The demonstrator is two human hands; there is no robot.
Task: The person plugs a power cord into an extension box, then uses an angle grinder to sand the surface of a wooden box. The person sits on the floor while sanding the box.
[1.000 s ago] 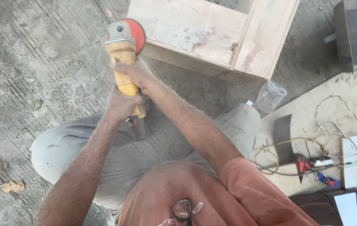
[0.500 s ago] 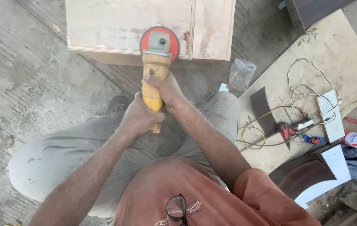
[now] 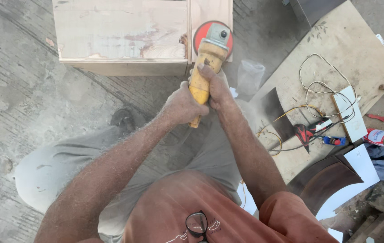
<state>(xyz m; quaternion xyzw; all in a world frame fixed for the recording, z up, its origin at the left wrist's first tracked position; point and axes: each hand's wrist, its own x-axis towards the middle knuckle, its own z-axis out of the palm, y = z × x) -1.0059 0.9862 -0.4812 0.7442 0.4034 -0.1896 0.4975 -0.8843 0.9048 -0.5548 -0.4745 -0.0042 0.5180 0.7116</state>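
Both hands are wrapped tight around the grinder (image 3: 203, 76)'s yellow, dust-caked handle: left hand (image 3: 180, 105) low near the butt end, right hand (image 3: 216, 85) just above it, fingers curled shut. Past the right hand, the round red disc (image 3: 201, 33) sits flat on the pale plywood box (image 3: 120, 36), smooth with rough stained patches. Further right of the hands, thin wires (image 3: 322, 90) loop loosely over a cardboard sheet (image 3: 358, 54).

The box (image 3: 124, 31) runs off the top edge. The red disc (image 3: 202, 32) is half hidden behind the grinder (image 3: 206, 60). Dust blurs the cup (image 3: 249, 75). Both hands cover the grinder's handle.
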